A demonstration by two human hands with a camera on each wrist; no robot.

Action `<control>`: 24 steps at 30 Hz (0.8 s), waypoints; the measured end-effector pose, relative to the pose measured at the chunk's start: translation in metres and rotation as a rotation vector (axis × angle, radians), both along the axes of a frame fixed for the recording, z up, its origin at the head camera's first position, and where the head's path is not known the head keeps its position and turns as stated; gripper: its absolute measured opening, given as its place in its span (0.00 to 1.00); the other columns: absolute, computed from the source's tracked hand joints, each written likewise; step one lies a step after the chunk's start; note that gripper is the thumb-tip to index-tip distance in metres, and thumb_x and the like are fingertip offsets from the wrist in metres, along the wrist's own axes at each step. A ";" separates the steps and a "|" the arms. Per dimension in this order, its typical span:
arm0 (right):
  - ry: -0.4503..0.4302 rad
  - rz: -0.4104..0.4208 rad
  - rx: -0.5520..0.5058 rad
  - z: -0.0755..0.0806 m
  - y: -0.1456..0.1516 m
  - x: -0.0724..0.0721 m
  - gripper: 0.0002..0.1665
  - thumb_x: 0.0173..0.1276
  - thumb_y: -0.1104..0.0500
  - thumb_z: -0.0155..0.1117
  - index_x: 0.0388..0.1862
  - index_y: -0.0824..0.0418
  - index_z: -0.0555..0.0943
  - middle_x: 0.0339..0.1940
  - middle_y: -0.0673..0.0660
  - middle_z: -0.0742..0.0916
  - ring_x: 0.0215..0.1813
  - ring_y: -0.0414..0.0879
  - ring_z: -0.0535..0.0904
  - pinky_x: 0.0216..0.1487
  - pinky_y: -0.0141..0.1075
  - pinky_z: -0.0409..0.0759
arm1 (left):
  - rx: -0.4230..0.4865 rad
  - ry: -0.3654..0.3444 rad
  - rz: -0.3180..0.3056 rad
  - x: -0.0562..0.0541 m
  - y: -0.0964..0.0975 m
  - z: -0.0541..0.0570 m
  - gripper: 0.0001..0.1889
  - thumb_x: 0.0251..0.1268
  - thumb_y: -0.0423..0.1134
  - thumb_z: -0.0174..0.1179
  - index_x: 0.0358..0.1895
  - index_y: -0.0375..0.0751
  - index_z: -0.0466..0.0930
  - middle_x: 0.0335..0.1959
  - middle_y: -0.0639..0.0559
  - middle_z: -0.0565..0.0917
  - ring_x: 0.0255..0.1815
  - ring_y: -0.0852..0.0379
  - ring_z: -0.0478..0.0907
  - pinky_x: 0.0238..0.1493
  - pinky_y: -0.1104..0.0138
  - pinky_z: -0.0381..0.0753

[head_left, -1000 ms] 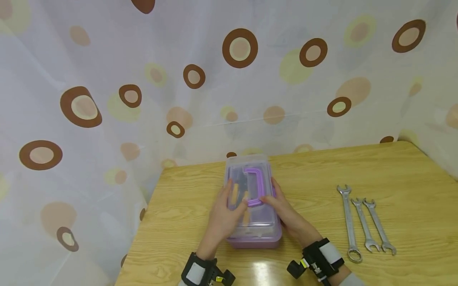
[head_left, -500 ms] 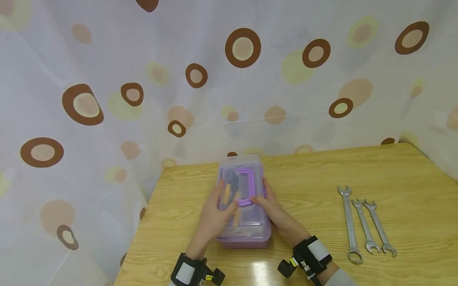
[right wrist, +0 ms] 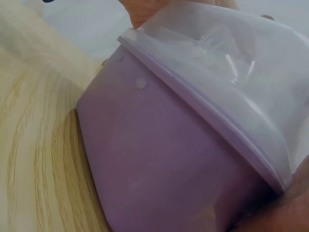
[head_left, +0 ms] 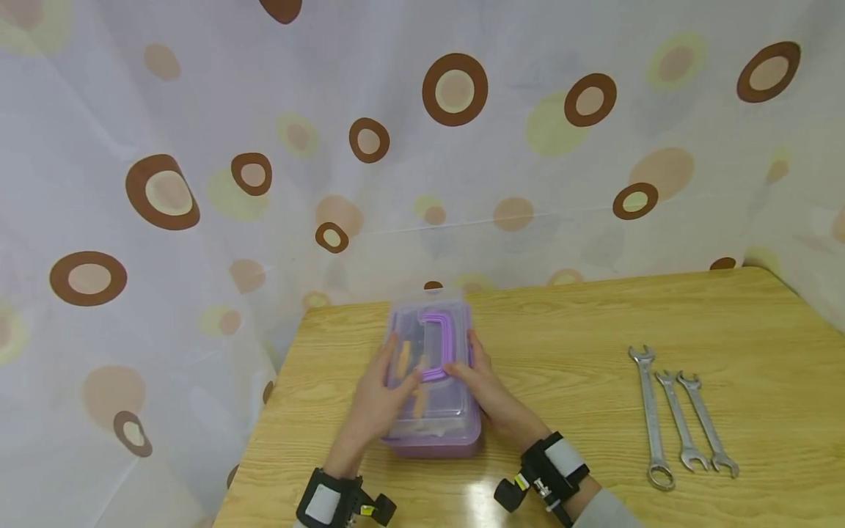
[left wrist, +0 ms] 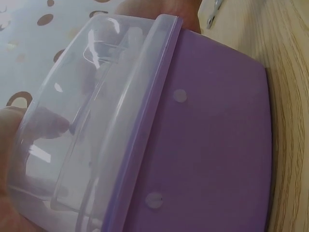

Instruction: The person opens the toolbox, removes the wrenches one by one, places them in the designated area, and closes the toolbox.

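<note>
A plastic storage box with a purple base (head_left: 432, 448) and a clear lid (head_left: 449, 411) stands on the wood-grain table, left of its middle. A purple carry handle (head_left: 447, 345) lies flat on the lid. Tan strip-like pieces (head_left: 404, 359) show through the plastic. My left hand (head_left: 378, 400) grips the box's left side, thumb over the lid. From the right, my right hand (head_left: 498, 403) holds the opposite side, its thumb by the handle's near end. Both wrist views show the lid seated along the rim of the base (left wrist: 212, 140), whose underside lies close on the tabletop.
Three silver wrenches lie side by side to the right: a long combination wrench (head_left: 650, 422) and two shorter open-end wrenches, one in the middle (head_left: 683, 429) and one rightmost (head_left: 711, 429). A spotted curtain (head_left: 396, 176) hangs behind the table (head_left: 561, 330).
Both hands have shifted the box leftward across the table, keeping the same grip. The view has turned slightly; the wrenches have stayed in place.
</note>
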State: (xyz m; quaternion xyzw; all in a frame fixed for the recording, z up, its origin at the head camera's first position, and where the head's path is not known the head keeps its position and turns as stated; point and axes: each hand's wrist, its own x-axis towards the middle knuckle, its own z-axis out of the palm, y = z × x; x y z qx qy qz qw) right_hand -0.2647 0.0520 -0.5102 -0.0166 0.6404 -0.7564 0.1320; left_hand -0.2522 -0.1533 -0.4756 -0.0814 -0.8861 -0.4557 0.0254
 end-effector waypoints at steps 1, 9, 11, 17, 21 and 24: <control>0.004 0.001 0.001 0.001 -0.002 0.000 0.63 0.69 0.51 0.62 0.88 0.50 0.31 0.85 0.66 0.36 0.85 0.67 0.38 0.83 0.64 0.40 | -0.003 -0.002 0.000 0.000 -0.002 0.000 0.44 0.73 0.53 0.65 0.85 0.44 0.55 0.83 0.36 0.59 0.83 0.34 0.54 0.81 0.39 0.52; 0.000 -0.010 0.049 0.003 -0.017 -0.003 0.63 0.68 0.50 0.62 0.88 0.51 0.32 0.84 0.70 0.40 0.84 0.71 0.42 0.81 0.68 0.43 | -0.009 -0.030 0.003 -0.002 -0.018 0.001 0.45 0.73 0.53 0.65 0.85 0.47 0.53 0.84 0.37 0.57 0.84 0.33 0.52 0.80 0.37 0.50; 0.004 -0.009 0.064 0.002 -0.021 -0.003 0.63 0.68 0.49 0.62 0.88 0.51 0.33 0.84 0.71 0.41 0.82 0.73 0.46 0.81 0.68 0.47 | -0.004 -0.028 0.006 -0.002 -0.022 0.000 0.44 0.73 0.51 0.66 0.85 0.46 0.53 0.84 0.37 0.58 0.84 0.34 0.52 0.81 0.38 0.51; 0.012 -0.020 0.100 -0.003 -0.030 -0.005 0.63 0.68 0.47 0.63 0.89 0.50 0.34 0.84 0.70 0.45 0.81 0.73 0.50 0.79 0.69 0.51 | 0.003 -0.022 -0.001 -0.002 -0.031 -0.001 0.44 0.74 0.48 0.66 0.86 0.45 0.52 0.83 0.35 0.57 0.83 0.33 0.53 0.81 0.38 0.51; 0.004 -0.018 0.110 -0.002 -0.033 -0.006 0.63 0.68 0.46 0.64 0.89 0.51 0.35 0.85 0.71 0.44 0.83 0.73 0.46 0.80 0.69 0.47 | -0.002 -0.025 -0.003 -0.004 -0.036 -0.001 0.44 0.74 0.49 0.65 0.86 0.46 0.51 0.84 0.36 0.57 0.83 0.33 0.52 0.81 0.39 0.51; -0.010 -0.016 0.119 0.001 -0.035 -0.006 0.63 0.68 0.45 0.64 0.89 0.50 0.35 0.85 0.70 0.44 0.83 0.73 0.44 0.80 0.70 0.46 | -0.005 -0.028 -0.008 -0.005 -0.039 0.000 0.45 0.74 0.51 0.65 0.86 0.46 0.51 0.84 0.36 0.56 0.84 0.33 0.52 0.81 0.39 0.50</control>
